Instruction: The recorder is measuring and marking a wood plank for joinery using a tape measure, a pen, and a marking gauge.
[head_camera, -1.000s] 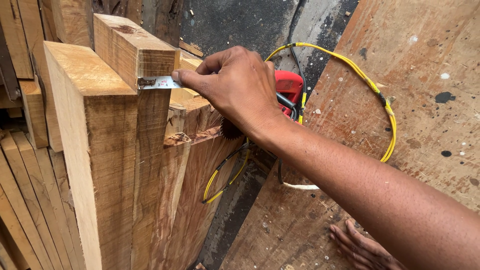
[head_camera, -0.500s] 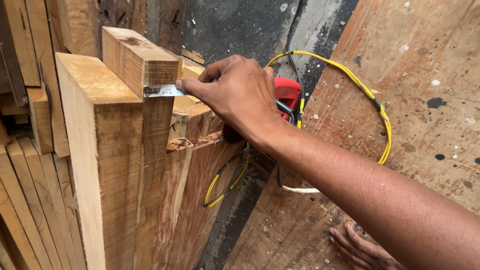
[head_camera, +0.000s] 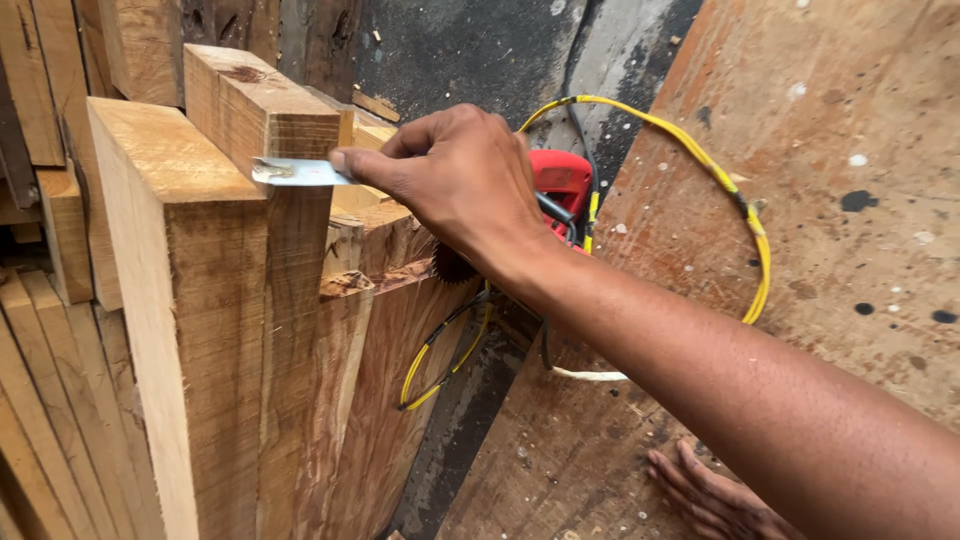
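Up close, the right hand (head_camera: 460, 185) pinches a tape-measure blade (head_camera: 290, 172) between thumb and forefinger, the rest of the fingers curled in. That blade is a narrow strip, pale and glaring in the light, its markings washed out — it lies flat across the end of an upright timber plank (head_camera: 265, 115), with its metal hook end reaching the plank's left edge, beside a thicker beam (head_camera: 170, 260) of light, rough-sawn wood. Just behind the wrist sits a red circular saw (head_camera: 562, 178), its dark toothed blade (head_camera: 452, 265) peeking out under the hand, and a yellow power cord (head_camera: 735, 205) loops from it across a big, stained plywood sheet (head_camera: 830, 250) speckled with dark and white paint spots. Down at the lower edge the left hand (head_camera: 705, 495) rests open, fingers spread flat on that plywood — holding nothing. No labels or packaging show anywhere that I can make out.
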